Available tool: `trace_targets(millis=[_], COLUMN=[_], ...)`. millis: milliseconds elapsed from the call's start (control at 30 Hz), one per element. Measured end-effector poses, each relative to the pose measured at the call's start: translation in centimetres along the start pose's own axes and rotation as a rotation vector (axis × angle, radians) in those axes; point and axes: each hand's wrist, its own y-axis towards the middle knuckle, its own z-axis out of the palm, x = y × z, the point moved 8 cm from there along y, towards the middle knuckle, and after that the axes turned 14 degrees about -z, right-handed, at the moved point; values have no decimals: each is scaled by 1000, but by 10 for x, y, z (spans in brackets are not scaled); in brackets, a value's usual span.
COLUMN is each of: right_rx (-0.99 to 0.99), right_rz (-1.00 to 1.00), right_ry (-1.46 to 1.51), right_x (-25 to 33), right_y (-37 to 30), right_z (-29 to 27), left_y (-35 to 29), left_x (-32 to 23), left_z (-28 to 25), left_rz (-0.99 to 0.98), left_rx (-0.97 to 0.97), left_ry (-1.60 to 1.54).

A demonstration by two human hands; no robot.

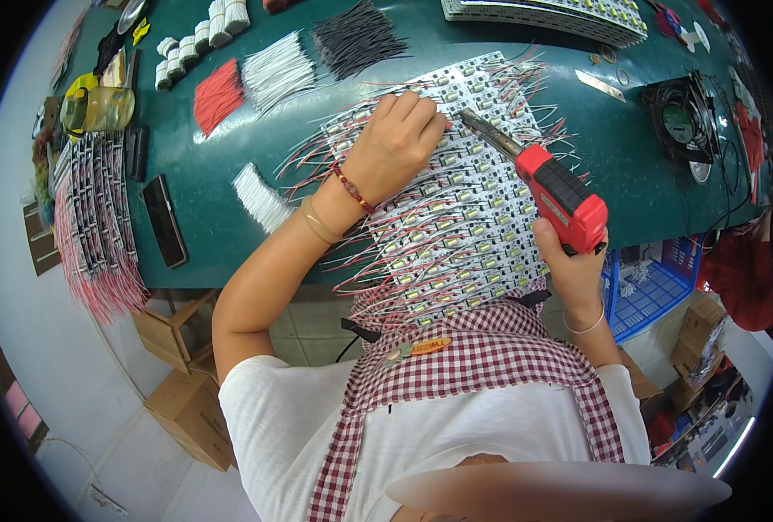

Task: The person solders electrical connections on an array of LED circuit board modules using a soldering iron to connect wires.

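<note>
A large panel of white LED circuit boards point(465, 217) lies before me on the table, its near end reaching my apron. Thin red and white wires stick out along both of its sides. My left hand point(399, 143) is closed over the upper part of the panel, fingertips pinched down near a board. Whatever is between those fingers is too small to make out. In my right hand point(575, 277) is a red and black soldering gun point(563, 196), gripped by its handle. Its metal tip points up and left, just over the boards beside my left fingertips.
On the green table point(204, 157) lie piles of red wires point(218, 96), white wires point(279, 74) and black wires point(358, 39). A phone point(164, 221) and wired board strips point(97, 209) are at left. At right stand a black fan point(680, 120) and, lower, a blue crate point(652, 291).
</note>
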Motion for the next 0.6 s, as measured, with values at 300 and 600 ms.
trace_targets(millis=[300, 600], right_rx=[27, -35], right_rz=[-55, 41], right_ry=[-62, 58], right_x=[4, 6], right_y=[3, 1], right_z=[4, -1], left_y=[-1, -2], left_x=[2, 2], left_z=[1, 2], left_rz=[-35, -35], left_rx=[31, 21], left_ry=[-36, -36])
